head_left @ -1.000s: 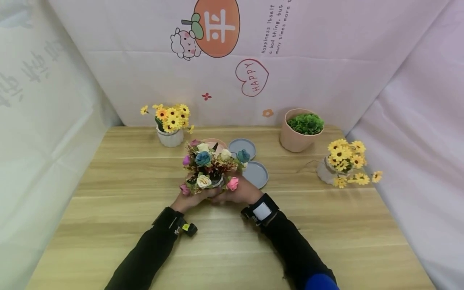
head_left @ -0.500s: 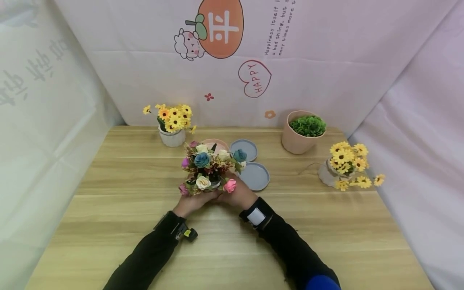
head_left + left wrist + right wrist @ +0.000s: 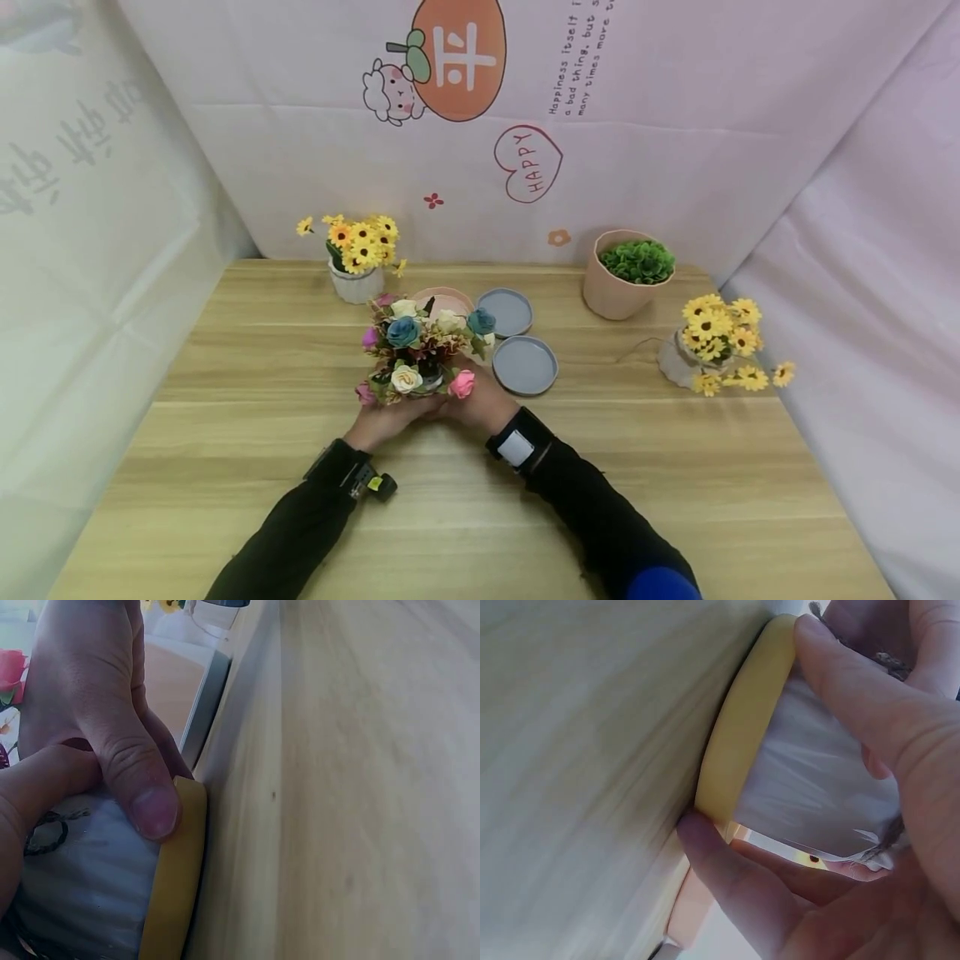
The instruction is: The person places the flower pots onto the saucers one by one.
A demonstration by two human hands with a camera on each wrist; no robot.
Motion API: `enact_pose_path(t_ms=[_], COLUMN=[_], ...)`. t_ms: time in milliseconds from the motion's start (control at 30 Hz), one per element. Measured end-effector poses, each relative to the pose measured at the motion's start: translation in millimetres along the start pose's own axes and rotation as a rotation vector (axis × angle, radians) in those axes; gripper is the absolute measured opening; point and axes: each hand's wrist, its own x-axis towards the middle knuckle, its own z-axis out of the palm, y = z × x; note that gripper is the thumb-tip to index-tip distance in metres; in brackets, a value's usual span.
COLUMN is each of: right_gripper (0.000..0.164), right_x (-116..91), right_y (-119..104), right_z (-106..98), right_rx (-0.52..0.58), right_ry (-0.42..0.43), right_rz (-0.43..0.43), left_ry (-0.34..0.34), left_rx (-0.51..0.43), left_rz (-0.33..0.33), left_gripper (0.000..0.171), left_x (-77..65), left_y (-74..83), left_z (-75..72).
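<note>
A bouquet of artificial roses in teal, cream, pink and purple stands in a whitish pot at the middle of the table. Twine circles the pot, and a yellow saucer lies under it, close against the tabletop in both wrist views. My left hand grips the pot from the left, mostly hidden below the blooms in the head view. From the right, my right hand holds the pot, its thumb at the saucer's edge and its fingers spread round the other side.
Behind the bouquet lies a pink saucer. Two grey saucers, one farther back and one nearer, lie to its right. Yellow daisies in white pots stand back left and right. A pink pot holds green foliage.
Both hands and the rose pot have shifted slightly left, leaving the nearer grey saucer fully in view. The grip has stayed on the pot.
</note>
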Motion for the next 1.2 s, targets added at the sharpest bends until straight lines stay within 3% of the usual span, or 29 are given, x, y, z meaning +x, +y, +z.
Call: enact_pose_path(t_ms=[267, 433, 633, 1067, 1200], right_gripper=[0.081, 0.077, 0.079, 0.082, 0.078], right_x=[11, 17, 23, 38, 43], right_y=[-6, -11, -17, -34, -40], right_z=[11, 17, 23, 39, 46], right_rx=[-0.008, -0.012, -0.041, -0.072, -0.091], right_ry=[-0.019, -0.027, -0.05, -0.081, -0.092], right_rz=[-0.031, -0.043, -0.012, 0.023, 0.027], left_ry=[0.03, 0.016, 0.012, 0.066, 0.065], left_rx=[0.054, 0.024, 0.011, 0.099, 0.134], left_rz=[0.01, 0.014, -0.035, -0.163, -0.164], left_gripper=[0.08, 0.077, 0.077, 0.078, 0.083], left_x=[1.9, 1.7, -2.7, -13.2, -18.7], left_y=[-23.0, -27.6, -28.8, -32.6, -33.8], left_z=[-16.4, -25.0, -33.5, -55.2, -63.7])
